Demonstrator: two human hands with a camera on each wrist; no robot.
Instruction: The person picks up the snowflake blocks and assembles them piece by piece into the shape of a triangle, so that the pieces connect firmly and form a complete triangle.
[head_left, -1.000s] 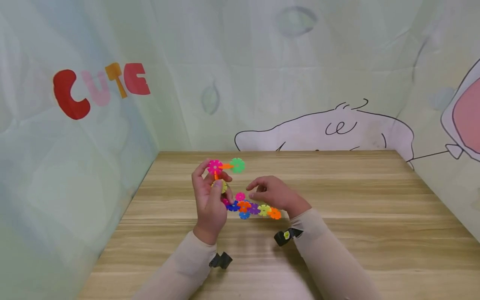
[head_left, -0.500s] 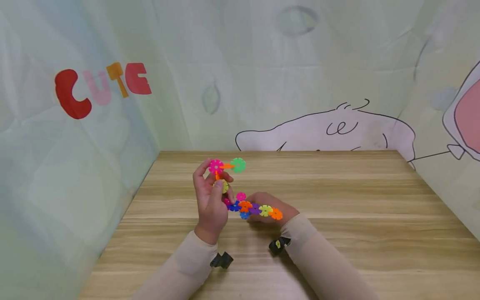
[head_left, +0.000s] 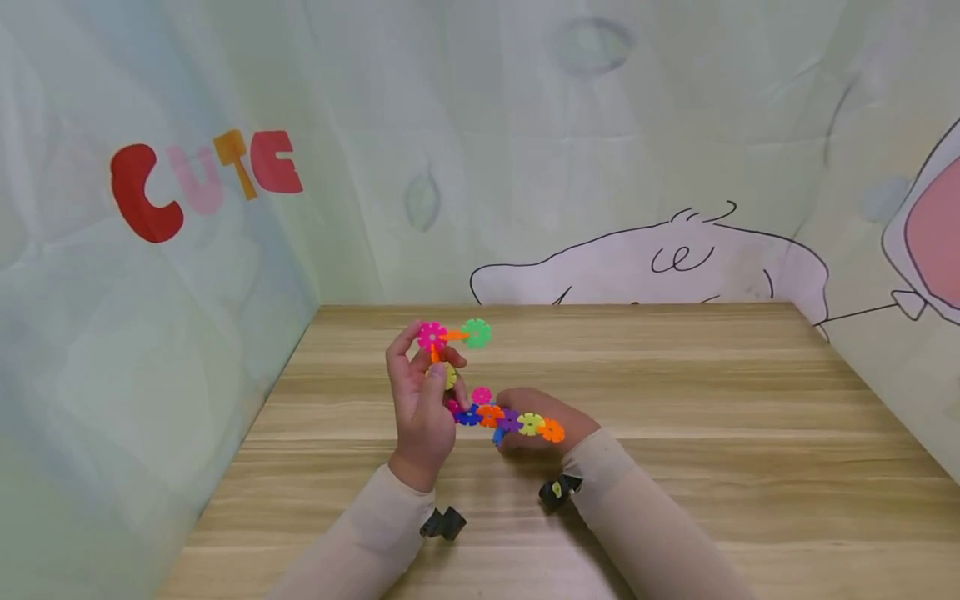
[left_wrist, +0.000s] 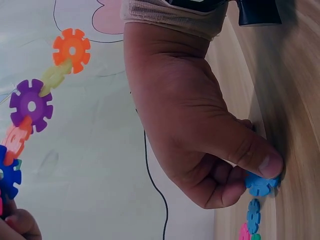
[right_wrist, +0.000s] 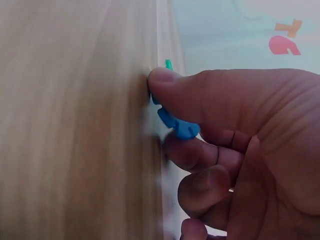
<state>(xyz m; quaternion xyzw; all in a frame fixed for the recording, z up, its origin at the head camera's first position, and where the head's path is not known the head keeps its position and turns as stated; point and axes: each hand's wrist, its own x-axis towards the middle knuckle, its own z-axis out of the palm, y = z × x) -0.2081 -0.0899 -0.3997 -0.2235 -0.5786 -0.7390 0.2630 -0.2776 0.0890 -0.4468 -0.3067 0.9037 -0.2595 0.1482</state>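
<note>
- Left hand (head_left: 422, 417): thumb and fingers curled around a chain (head_left: 511, 420) of slotted discs, raised above the table (head_left: 675, 358).
- Past the left fingertips, the chain's upper end runs pink, orange, green (head_left: 476, 333); a yellow disc (head_left: 450, 378) sits under the left thumb. The joins behind the fingers are hidden.
- From beneath the left fingers, its lower stretch reaches in front of the right hand (head_left: 542, 403): dark blue, orange, purple, yellow, orange.
- Right hand: thumb and finger pinch a blue disc (left_wrist: 261, 186) close to the table, remaining fingers bent.
- Just beside that pinch lies another blue disc (left_wrist: 253, 216), near pink and green pieces (left_wrist: 244, 232).
- A pink disc (head_left: 482, 395) shows between the hands.
- Beyond both hands, a printed wall (head_left: 375, 167).
</note>
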